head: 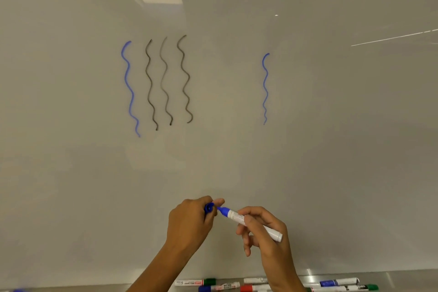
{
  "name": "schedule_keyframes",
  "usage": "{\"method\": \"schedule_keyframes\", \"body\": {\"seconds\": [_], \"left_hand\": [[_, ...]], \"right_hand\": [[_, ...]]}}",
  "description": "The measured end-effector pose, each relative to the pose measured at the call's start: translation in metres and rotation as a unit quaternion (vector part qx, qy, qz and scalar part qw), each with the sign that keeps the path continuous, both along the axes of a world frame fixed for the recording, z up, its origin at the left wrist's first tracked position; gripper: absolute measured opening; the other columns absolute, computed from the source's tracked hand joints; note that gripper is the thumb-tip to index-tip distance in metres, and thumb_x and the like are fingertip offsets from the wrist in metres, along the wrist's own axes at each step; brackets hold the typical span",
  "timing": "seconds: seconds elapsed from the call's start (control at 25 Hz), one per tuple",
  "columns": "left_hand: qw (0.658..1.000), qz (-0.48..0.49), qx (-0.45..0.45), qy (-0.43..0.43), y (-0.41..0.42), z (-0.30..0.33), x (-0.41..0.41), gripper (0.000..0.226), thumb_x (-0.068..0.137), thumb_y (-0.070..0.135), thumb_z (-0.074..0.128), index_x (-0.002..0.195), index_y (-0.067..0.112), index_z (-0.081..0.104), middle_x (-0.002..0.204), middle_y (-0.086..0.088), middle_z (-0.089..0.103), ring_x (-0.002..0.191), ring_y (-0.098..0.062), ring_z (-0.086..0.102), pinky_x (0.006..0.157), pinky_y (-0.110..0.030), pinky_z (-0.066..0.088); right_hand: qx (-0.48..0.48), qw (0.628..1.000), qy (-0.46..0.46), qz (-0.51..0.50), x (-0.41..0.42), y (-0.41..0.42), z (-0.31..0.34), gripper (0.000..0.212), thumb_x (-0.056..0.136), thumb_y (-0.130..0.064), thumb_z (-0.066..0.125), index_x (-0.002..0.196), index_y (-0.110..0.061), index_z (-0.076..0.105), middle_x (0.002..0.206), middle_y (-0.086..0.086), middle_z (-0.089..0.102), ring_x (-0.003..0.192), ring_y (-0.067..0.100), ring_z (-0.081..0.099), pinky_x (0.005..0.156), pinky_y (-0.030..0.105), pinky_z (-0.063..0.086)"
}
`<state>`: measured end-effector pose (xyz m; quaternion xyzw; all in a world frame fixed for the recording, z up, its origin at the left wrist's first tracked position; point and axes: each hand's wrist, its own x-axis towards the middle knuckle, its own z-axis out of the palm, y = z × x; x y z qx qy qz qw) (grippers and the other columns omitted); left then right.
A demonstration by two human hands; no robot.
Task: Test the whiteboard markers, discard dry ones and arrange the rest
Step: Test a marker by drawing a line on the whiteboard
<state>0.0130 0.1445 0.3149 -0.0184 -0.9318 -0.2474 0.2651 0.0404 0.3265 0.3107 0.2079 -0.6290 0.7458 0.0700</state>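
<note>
Before the whiteboard (237, 161), right hand (263, 230) holds marker (239, 217), left hand (189, 223) cap (209, 208).

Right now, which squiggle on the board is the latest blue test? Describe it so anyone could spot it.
On the whiteboard, look right of the cluster of four wavy lines. The lone blue squiggle stands apart there, above the right hand. It is thinner and shorter than the cluster's blue line.

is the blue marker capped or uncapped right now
Uncapped: the left hand grips the blue cap just off the blue marker, whose bare tip points at it from the right hand.
</note>
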Motion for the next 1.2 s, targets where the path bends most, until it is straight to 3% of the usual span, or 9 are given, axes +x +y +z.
{"method": "schedule_keyframes", "body": {"seconds": [0.12, 0.28, 0.44, 0.52, 0.64, 0.72, 0.8, 1.0, 1.2], "left_hand": [[0.999, -0.025, -0.041, -0.020, -0.006, -0.014, 0.011, 0.010, 0.091, 0.038, 0.066, 0.082, 0.035, 0.065, 0.087, 0.026, 0.073, 0.059, -0.007, 0.059, 0.053, -0.013, 0.041], [0.990, -0.040, -0.137, 0.000, -0.022, -0.027, 0.017, 0.026, 0.064, 0.047, 0.085, 0.063, 0.037, 0.062, 0.052, 0.024, 0.060, 0.038, -0.002, 0.039, 0.040, -0.006, 0.012], [0.987, -0.023, -0.161, -0.009, -0.024, -0.038, 0.023, 0.068, 0.074, 0.071, 0.015, 0.097, 0.033, 0.065, 0.086, 0.007, 0.071, 0.076, -0.015, 0.064, 0.061, -0.028, 0.040], [0.983, -0.033, -0.162, -0.078, -0.025, -0.039, 0.025, 0.064, 0.078, 0.063, 0.015, 0.107, 0.031, 0.061, 0.098, 0.002, 0.070, 0.089, -0.019, 0.062, 0.071, -0.029, 0.040], [0.971, -0.172, 0.046, -0.162, -0.025, -0.028, 0.042, 0.032, 0.085, 0.058, 0.054, 0.103, 0.035, 0.068, 0.086, 0.000, 0.068, 0.068, -0.008, 0.053, 0.064, -0.022, 0.035], [0.920, -0.255, 0.196, -0.224, -0.028, -0.026, 0.052, 0.028, 0.086, 0.057, 0.064, 0.102, 0.036, 0.070, 0.081, 0.000, 0.064, 0.065, -0.006, 0.046, 0.065, -0.021, 0.036], [0.911, -0.263, 0.208, -0.239, -0.025, -0.031, 0.056, 0.031, 0.091, 0.059, 0.054, 0.103, 0.035, 0.069, 0.077, 0.003, 0.058, 0.068, -0.007, 0.047, 0.068, -0.028, 0.041], [0.950, -0.182, 0.191, -0.168, -0.004, -0.050, 0.057, 0.046, 0.099, 0.063, 0.031, 0.100, 0.033, 0.066, 0.080, -0.004, 0.063, 0.074, -0.023, 0.058, 0.070, -0.045, 0.053], [0.956, -0.140, 0.221, -0.133, 0.019, -0.053, 0.070, 0.046, 0.101, 0.055, 0.031, 0.095, 0.030, 0.069, 0.073, -0.003, 0.064, 0.067, -0.019, 0.061, 0.067, -0.044, 0.054]], "right_hand": [[0.026, 0.999, -0.026, 0.018, 0.006, -0.007, -0.010, 0.018, 0.082, -0.022, 0.060, 0.087, -0.023, 0.077, 0.069, 0.017, 0.068, 0.054, 0.023, 0.051, 0.045, 0.031, 0.045], [0.051, 0.996, -0.068, 0.018, 0.006, -0.019, -0.023, 0.015, 0.084, -0.016, 0.063, 0.081, -0.020, 0.078, 0.065, 0.016, 0.067, 0.051, 0.023, 0.048, 0.043, 0.029, 0.043], [0.049, 0.992, -0.114, 0.003, 0.008, -0.026, -0.036, 0.014, 0.070, -0.014, 0.061, 0.071, -0.012, 0.075, 0.059, 0.021, 0.065, 0.046, 0.021, 0.043, 0.043, 0.024, 0.037], [0.054, 0.992, -0.111, 0.006, 0.009, -0.028, -0.042, 0.009, 0.073, -0.009, 0.064, 0.074, -0.004, 0.072, 0.060, 0.024, 0.067, 0.043, 0.020, 0.043, 0.043, 0.023, 0.038], [0.066, 0.988, -0.137, 0.013, 0.007, -0.016, -0.046, 0.011, 0.079, 0.011, 0.074, 0.078, 0.009, 0.063, 0.064, 0.030, 0.068, 0.042, 0.024, 0.056, 0.045, 0.021, 0.045], [0.096, 0.980, -0.168, 0.043, 0.009, -0.003, -0.043, 0.039, 0.054, -0.008, 0.096, 0.078, 0.008, 0.070, 0.073, 0.030, 0.071, 0.053, 0.030, 0.068, 0.050, 0.021, 0.051], [0.105, 0.971, -0.207, 0.054, 0.012, 0.006, -0.043, 0.067, 0.025, -0.033, 0.104, 0.076, 0.002, 0.076, 0.078, 0.030, 0.073, 0.058, 0.038, 0.070, 0.051, 0.028, 0.056], [0.128, 0.961, -0.241, 0.050, 0.019, 0.010, -0.042, 0.023, 0.081, -0.008, 0.077, 0.097, 0.004, 0.066, 0.085, 0.018, 0.077, 0.057, 0.036, 0.068, 0.063, 0.040, 0.053], [0.123, 0.961, -0.240, 0.061, 0.026, 0.022, -0.043, 0.013, 0.090, -0.012, 0.071, 0.093, 0.000, 0.066, 0.083, 0.016, 0.076, 0.061, 0.032, 0.067, 0.046, 0.028, 0.045]]}}
